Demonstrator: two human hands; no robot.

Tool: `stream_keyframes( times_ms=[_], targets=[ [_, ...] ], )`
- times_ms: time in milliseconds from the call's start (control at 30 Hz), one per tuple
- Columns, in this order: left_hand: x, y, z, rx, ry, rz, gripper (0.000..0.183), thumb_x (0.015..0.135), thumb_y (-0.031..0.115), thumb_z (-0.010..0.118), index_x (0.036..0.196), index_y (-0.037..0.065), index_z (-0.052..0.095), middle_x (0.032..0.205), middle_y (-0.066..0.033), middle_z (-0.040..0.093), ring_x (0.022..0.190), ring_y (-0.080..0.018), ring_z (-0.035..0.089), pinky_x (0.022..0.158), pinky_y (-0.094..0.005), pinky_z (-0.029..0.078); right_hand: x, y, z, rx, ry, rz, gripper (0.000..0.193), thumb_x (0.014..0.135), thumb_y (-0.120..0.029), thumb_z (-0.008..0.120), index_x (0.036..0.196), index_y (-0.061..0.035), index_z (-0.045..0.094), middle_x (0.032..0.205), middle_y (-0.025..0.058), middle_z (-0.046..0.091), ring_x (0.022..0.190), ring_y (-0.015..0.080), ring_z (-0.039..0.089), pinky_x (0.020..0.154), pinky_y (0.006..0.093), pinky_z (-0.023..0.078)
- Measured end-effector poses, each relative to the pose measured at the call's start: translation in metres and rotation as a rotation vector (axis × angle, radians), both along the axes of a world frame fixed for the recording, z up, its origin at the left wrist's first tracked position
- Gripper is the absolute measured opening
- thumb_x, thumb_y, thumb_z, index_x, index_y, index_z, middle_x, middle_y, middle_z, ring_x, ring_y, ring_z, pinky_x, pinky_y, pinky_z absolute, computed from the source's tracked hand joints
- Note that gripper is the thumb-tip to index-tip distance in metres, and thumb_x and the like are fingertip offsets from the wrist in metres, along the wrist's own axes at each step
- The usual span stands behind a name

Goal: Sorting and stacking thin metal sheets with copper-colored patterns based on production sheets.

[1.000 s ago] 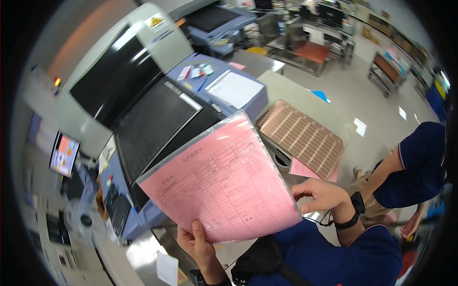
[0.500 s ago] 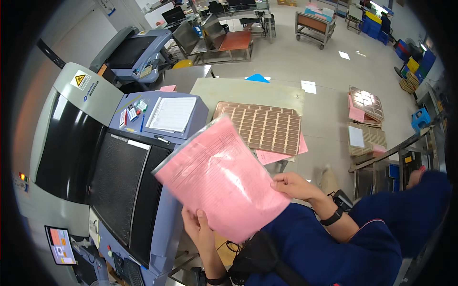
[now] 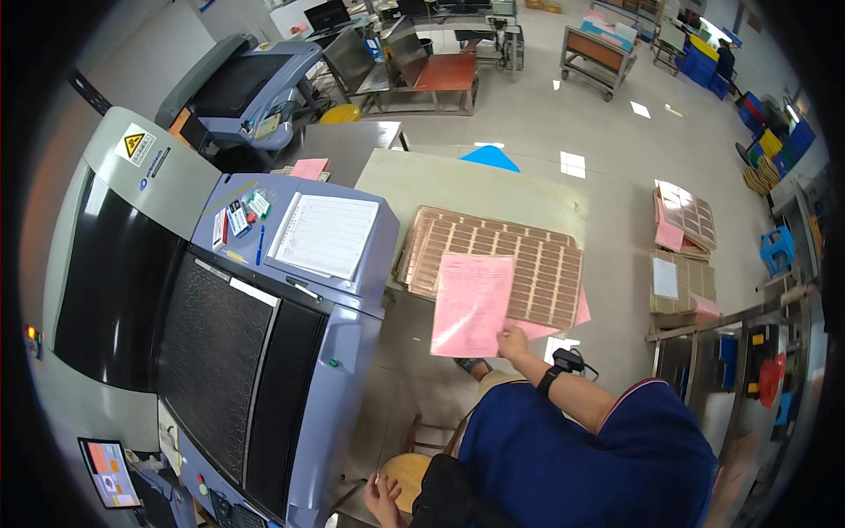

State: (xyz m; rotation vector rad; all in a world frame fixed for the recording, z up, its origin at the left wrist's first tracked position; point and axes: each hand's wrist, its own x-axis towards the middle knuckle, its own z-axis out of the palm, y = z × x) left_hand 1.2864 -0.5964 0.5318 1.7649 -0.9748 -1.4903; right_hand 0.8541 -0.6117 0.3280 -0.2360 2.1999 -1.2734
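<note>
My right hand [image 3: 512, 343] pinches the lower right corner of a pink printed sheet in a clear plastic sleeve [image 3: 472, 306]. The sleeve overlaps the near edge of a stack of copper-coloured circuit board panels [image 3: 537, 264]; whether it rests on them I cannot tell. A grid of small rectangles covers the top panel. Another pink sheet [image 3: 583, 310] sticks out from under the stack. Low in the picture, my left hand [image 3: 382, 502] is beside a round wooden stool [image 3: 407, 475], its fingers loosely bent and apart with nothing visible in them.
A large grey-blue machine [image 3: 352, 352] with a dark cover fills the left side. On its top lie an open notebook [image 3: 326, 231], pens and small boxes. The panels sit on a pale table [image 3: 475, 180]. Further panel stacks [image 3: 685, 286] and a metal rack [image 3: 704, 330] stand to the right.
The pink sleeve has moved away from me to over the panel stack. My left hand has let go of it and dropped toward the stool; my right hand still grips it.
</note>
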Motion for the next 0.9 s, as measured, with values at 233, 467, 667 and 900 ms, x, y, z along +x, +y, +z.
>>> stream_keyframes(
  times_ms=[233,467,667,900],
  targets=[
    [0.030,0.016,0.007,0.049,-0.243,0.008,0.040,0.090,0.020,0.056,0.124,0.003,0.045,0.116,-0.0197,0.054,0.106,-0.0309,0.054,0.081,-0.0414,0.048,0.037,-0.197,0.022,-0.088,-0.255,0.167,0.017,0.086,-0.009,0.054,0.093,0.0050,0.061,0.068,0.0125,0.063,0.051,0.0200,0.063,0.046,0.0316,0.052],
    [-0.017,0.005,0.105,0.233,-0.362,0.254,0.034,0.091,0.022,0.053,0.115,-0.002,0.053,0.117,-0.0181,0.054,0.103,-0.0253,0.055,0.084,-0.0350,0.045,0.076,-0.307,-0.037,-0.082,-0.822,-0.079,0.015,0.087,-0.010,0.056,0.091,0.0037,0.061,0.080,0.0128,0.061,0.060,0.0208,0.061,0.046,0.0315,0.052],
    [-0.030,-0.030,0.129,0.232,-0.370,0.213,0.035,0.092,0.024,0.052,0.115,-0.002,0.052,0.115,-0.0179,0.055,0.102,-0.0242,0.055,0.084,-0.0333,0.045,0.072,-0.303,-0.025,-0.189,-0.970,-0.233,0.026,0.086,-0.021,0.061,0.095,0.0028,0.057,0.092,0.0118,0.059,0.079,0.0208,0.059,0.063,0.0347,0.051],
    [0.082,-0.088,0.083,0.242,-0.357,-0.013,0.039,0.093,0.024,0.051,0.121,-0.003,0.049,0.111,-0.0153,0.057,0.094,-0.0203,0.058,0.075,-0.0296,0.048,0.067,-0.188,0.011,-0.463,-1.171,-0.485,0.090,0.075,-0.056,0.065,0.136,-0.0017,0.027,0.138,0.0160,0.035,0.120,0.0288,0.044,0.098,0.0386,0.041]
  ],
)
